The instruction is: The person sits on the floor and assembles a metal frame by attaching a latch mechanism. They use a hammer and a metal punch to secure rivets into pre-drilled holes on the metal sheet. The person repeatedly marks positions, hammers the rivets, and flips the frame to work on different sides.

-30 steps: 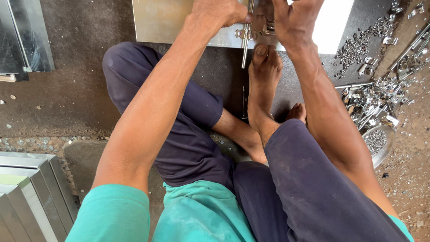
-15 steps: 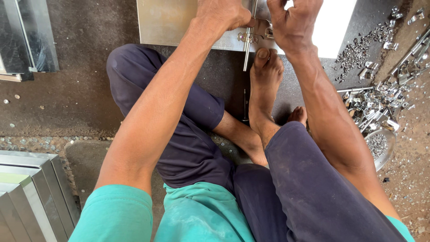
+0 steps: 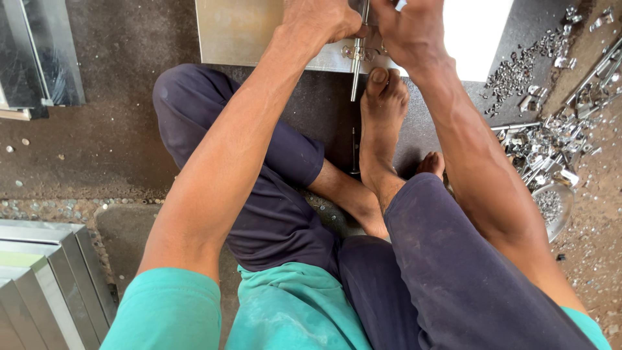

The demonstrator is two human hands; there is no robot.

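Observation:
My left hand [image 3: 321, 19] and my right hand [image 3: 409, 32] meet at the top of the view over a pale sheet-metal panel [image 3: 246, 32] lying on the dark floor. Both are closed from either side around a thin metal rod [image 3: 354, 74] that runs down through a small bracket [image 3: 353, 52] on the panel's near edge. The rod's upper end is hidden by my fingers. My bare foot [image 3: 382, 110] rests with its toes at the panel's edge, just right of the rod. A slim dark tool [image 3: 353, 150] lies on the floor beside the foot.
Loose metal fittings, screws and shavings [image 3: 547, 139] are heaped at the right, with a small round dish [image 3: 551, 204] of bits. Folded grey metal sections [image 3: 39, 285] lie at the lower left, and another metal piece [image 3: 39, 58] at the upper left.
Both hands stay closed at the rod by the bracket. The view has drifted a little, so the panel and hands sit slightly further right. No change of grip shows.

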